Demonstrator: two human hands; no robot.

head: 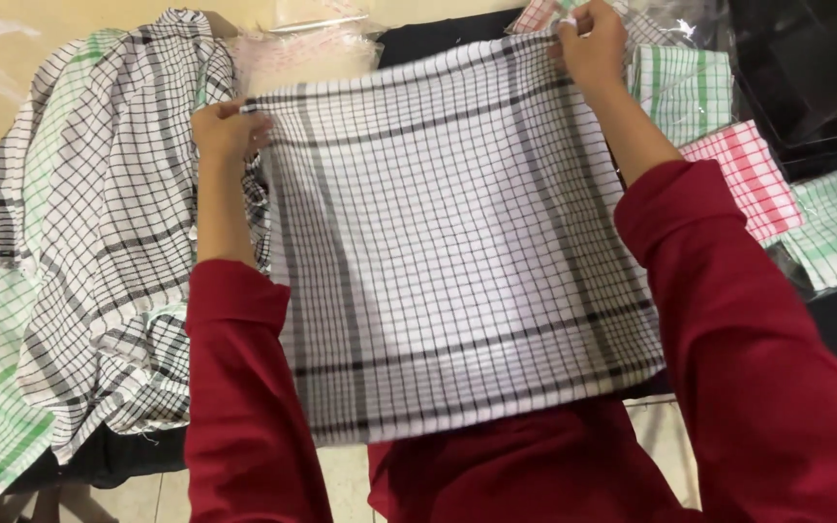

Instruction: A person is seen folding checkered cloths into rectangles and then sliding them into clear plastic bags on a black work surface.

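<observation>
Both hands stretch a white cotton cloth with black checks (457,242) flat above the counter's near edge.
Left hand (227,131) and right hand (591,46) fingers pinch its far corners; a heap of checked cloths (79,242) lies at the left edge.

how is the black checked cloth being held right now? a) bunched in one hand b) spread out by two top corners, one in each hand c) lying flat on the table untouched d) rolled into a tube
b: the left hand and the right hand each pinch a top corner of the black checked cloth, which hangs spread open between them.
</observation>
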